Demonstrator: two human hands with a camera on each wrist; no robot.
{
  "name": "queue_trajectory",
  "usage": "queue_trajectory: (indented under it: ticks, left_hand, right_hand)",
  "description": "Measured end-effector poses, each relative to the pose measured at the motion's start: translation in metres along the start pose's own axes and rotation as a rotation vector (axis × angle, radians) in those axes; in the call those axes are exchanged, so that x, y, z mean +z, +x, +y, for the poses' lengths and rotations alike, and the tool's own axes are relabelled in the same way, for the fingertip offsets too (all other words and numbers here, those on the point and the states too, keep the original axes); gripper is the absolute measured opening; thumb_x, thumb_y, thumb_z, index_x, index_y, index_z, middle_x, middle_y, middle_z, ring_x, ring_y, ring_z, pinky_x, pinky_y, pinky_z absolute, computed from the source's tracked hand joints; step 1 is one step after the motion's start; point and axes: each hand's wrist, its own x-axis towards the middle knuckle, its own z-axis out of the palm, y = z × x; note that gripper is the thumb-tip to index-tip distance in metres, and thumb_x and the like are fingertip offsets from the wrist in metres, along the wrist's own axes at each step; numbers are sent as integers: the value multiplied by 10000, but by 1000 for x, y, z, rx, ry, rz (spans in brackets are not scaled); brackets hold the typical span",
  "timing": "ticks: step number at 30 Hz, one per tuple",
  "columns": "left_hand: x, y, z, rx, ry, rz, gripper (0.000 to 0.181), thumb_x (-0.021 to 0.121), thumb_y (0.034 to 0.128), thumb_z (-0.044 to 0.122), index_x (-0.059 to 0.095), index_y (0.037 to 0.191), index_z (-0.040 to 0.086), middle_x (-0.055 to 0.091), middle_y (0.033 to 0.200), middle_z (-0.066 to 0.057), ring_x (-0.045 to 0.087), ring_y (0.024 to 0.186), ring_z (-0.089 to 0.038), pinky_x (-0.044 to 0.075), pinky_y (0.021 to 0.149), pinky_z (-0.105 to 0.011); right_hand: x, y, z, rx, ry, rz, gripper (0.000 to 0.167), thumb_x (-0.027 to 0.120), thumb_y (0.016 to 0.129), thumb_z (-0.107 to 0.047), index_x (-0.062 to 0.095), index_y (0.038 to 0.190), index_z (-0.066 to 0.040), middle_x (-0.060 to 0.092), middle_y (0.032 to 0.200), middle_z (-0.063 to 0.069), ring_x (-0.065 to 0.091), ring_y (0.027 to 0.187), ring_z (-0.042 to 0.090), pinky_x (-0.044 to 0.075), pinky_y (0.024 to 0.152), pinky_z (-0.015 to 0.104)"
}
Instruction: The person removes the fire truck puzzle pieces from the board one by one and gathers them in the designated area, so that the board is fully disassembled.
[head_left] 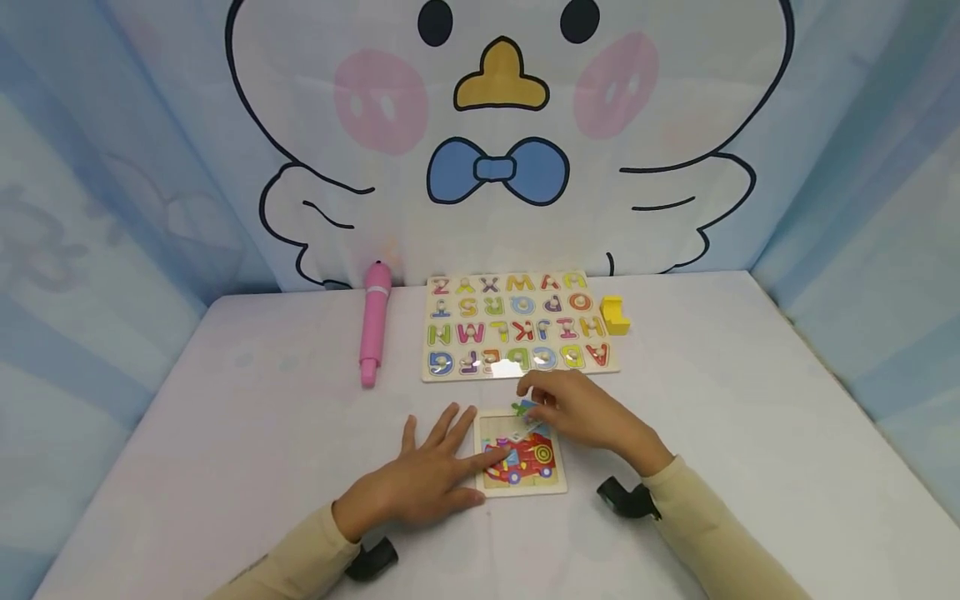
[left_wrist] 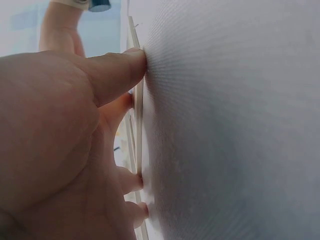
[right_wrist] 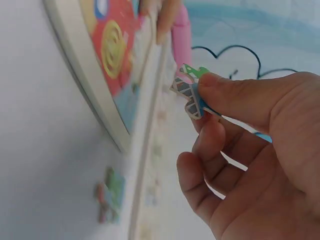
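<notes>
A small wooden jigsaw puzzle with a red fire engine picture lies in its frame on the table. My left hand is spread beside it, its index finger resting on the picture; in the left wrist view the thumb touches the tabletop by the board's edge. Between thumb and fingers, my right hand pinches a puzzle piece, blue, green and grey, held above the board's upper part. A second, blurred puzzle piece shows beside the board in the right wrist view; the right hand hides it from the head view.
Behind the puzzle lies a wooden alphabet board with colourful letters. A pink pen-shaped toy is to its left, and a yellow block at its right edge. A printed curtain stands along the table's back edge.
</notes>
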Motion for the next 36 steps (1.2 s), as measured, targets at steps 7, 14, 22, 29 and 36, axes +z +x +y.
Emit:
queue_trajectory:
  ticks: [7, 14, 22, 29, 36]
  left_hand:
    - [4, 1, -1, -4, 7, 9, 597, 574, 1008, 513, 342, 1558, 508, 24, 1717, -117, -75, 1563, -364, -42, 1100, -786]
    - [3, -1, 1, -15, -6, 1, 601, 588, 1005, 500, 341, 1553, 521, 16, 1717, -114, -86, 1562, -362, -67, 1101, -778]
    - [2, 0, 2, -13, -13, 2, 607, 594, 1002, 500, 343, 1554, 516, 15, 1718, -112, -91, 1562, -356, -68, 1103, -777]
    - [3, 0, 0, -8, 9, 8, 615, 584, 1003, 516, 324, 1561, 517, 16, 1718, -110, -85, 1562, -361, -52, 1102, -783]
    - [4, 1, 0, -6, 1, 6, 615, 589, 1003, 507, 330, 1561, 512, 21, 1717, -116, -81, 1562, -364, -60, 1100, -782]
  right_hand:
    - [-30, -19, 23, 41, -38, 30, 123, 750, 903, -16, 676, 928, -110, 603, 829, -68, 544, 808, 141, 506, 756, 370]
    - [-54, -51, 52, 135, 0, 11, 158, 768, 878, -12, 655, 907, -119, 595, 821, -66, 546, 805, 142, 466, 728, 290]
    - [-45, -46, 66, 135, -5, -16, 158, 766, 883, -18, 654, 927, -119, 602, 835, -68, 552, 812, 137, 482, 746, 287]
    - [-37, -40, 67, 179, -118, 0, 128, 752, 892, -15, 709, 990, -84, 613, 832, -40, 521, 802, 168, 465, 750, 356]
    - [-32, -40, 67, 171, -188, 13, 162, 759, 896, -34, 741, 1057, -44, 696, 997, 19, 579, 941, 229, 501, 885, 467]
